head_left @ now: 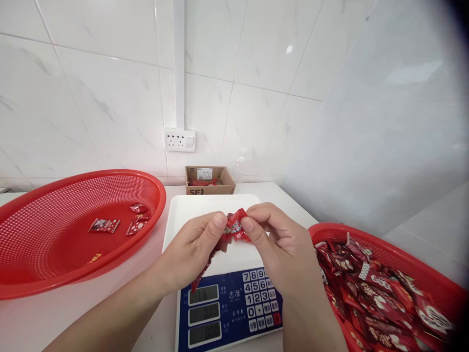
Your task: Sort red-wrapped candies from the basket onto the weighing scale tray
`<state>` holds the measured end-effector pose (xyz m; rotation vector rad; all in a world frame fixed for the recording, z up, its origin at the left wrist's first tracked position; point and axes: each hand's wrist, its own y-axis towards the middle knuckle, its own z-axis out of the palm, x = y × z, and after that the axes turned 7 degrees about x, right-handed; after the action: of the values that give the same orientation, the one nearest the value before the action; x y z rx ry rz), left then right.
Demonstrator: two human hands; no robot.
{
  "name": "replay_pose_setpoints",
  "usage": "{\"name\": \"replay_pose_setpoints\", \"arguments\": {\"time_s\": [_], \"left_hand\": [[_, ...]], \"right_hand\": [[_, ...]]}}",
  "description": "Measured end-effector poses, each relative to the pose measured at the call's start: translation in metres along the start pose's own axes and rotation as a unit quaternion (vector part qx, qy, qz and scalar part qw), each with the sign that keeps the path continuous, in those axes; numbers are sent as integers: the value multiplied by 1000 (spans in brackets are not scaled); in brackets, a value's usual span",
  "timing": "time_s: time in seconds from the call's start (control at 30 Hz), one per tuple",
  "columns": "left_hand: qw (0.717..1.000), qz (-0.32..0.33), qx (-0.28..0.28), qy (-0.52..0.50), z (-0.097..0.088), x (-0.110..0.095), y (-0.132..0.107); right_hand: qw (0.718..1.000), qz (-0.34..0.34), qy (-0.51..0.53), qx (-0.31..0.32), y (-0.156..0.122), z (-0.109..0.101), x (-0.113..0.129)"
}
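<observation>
Got my left hand [200, 244] and right hand [280, 239] both pinching some crinkly red wrapper [234, 227] right above the white scale [185, 215].

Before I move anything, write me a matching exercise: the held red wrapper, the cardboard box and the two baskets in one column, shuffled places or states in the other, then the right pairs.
Column one
1. Held red wrapper
2. Cardboard box
3. Left basket
4. Right basket

Column two
A. Heaped with packets
B. Pinched by the left hand and right hand
C. Mostly bare, with a few scattered packets
D. Beyond the scale, near the wall

Right pairs: 1-B, 2-D, 3-C, 4-A
</observation>
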<state>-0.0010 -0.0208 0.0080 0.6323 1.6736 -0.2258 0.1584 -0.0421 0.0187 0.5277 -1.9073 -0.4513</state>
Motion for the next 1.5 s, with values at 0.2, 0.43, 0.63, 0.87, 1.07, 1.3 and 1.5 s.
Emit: {"name": "replay_pose_setpoints", "arguments": {"time_s": [0.2, 0.43, 0.63, 0.87, 1.07, 1.3, 1.5], "left_hand": [[999, 30, -21, 13, 3, -5, 0], [998, 45, 17, -27, 5, -4, -3], [997, 14, 30, -63, 2, -3, -6], [975, -26, -2, -221, 1, -6, 1], [944, -10, -102, -314, -8, -11, 5], [931, 31, -124, -341, -11, -10, 3], [939, 23, -154, -305, -9, -7, 4]], "right_hand": [[992, 87, 8, 87, -1, 2, 2], [991, 78, 17, 111, 0, 11, 3], [992, 45, 67, 96, -2, 12, -1], [996, 21, 72, 37, -3, 10, -3], [988, 113, -68, 76, 9, 11, -9], [932, 174, -283, 143, 20, 21, -29], [928, 182, -292, 141, 22, 23, -38]]}}
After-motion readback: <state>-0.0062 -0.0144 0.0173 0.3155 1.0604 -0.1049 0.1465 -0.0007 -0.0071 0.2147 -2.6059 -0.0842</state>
